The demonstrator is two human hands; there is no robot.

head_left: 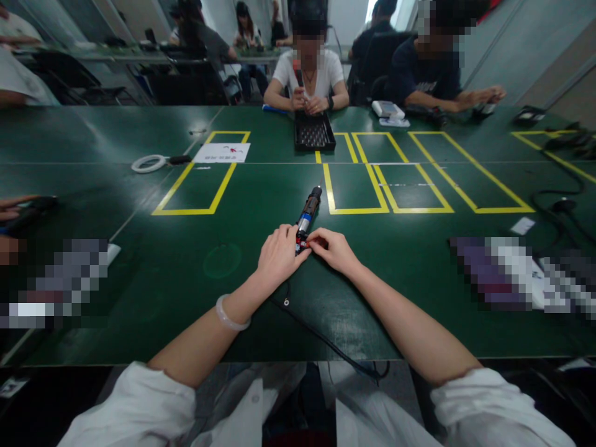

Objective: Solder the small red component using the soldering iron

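Observation:
An electric screwdriver (310, 208) with its inner parts exposed lies on the green table, its bit pointing away from me. Its dark front end, a silver and blue motor section and small red and white parts at the rear are visible. My left hand (278, 256) is closed around the rear from the left, hiding part of it. From the right, my right hand (338, 250) pinches at the small rear parts; what lies between its fingertips is too small to make out. A black cable (326, 338) runs from under my left hand over the table's front edge.
Yellow tape outlines (358, 211) mark the table ahead. A paper sheet (222, 153) and a coiled white cable (149, 164) lie at left. Across the table, a person holds a tool above a black tray (315, 133). Blurred-out items lie at both sides; black cables (559, 205) lie at right.

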